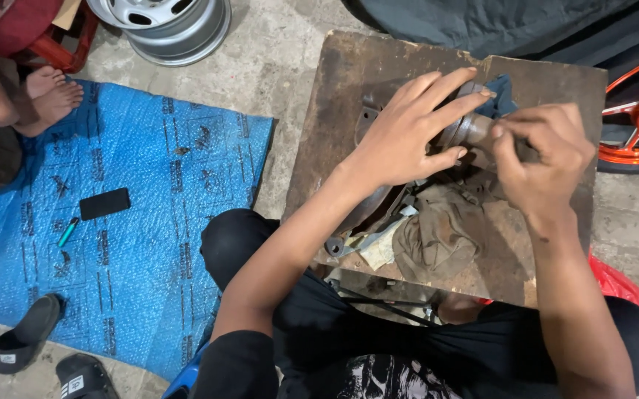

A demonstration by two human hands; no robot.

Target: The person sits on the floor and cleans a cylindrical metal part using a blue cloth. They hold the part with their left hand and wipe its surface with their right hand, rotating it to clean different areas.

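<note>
Both hands meet over a greasy metal part (475, 129) lying toward the far right corner of a worn wooden board (349, 81) that rests on the floor in front of the person's knees — the board serves here as the counter. The part looks like a short, round metal cylinder joined to a darker flat bracket (367, 118); its long axis seems to run left to right, roughly along the board's far edge, though the hands hide much of it.

The left hand (408, 133) comes in from the near left and lies across the part with fingers spread — index and middle fingers stretched over the top, thumb tucked under the near side. It is a loose, steadying hold rather than a closed grip. The right hand (545, 151) comes from the near right and is curled tight, its fingertips pressed together at the right-hand end of the cylinder. Whether they pinch a small piece there or the cylinder's own end cannot be told. So the part lies between the two hands: the left covers its body, the right works at its end.

A crumpled brown rag (441, 229) lies on the board just near of the part, and a blue cloth (504, 92) sits at its far side. Off to the left, a blue plastic sheet (127, 222) on the floor carries a black phone (104, 203), well apart from the work.
</note>
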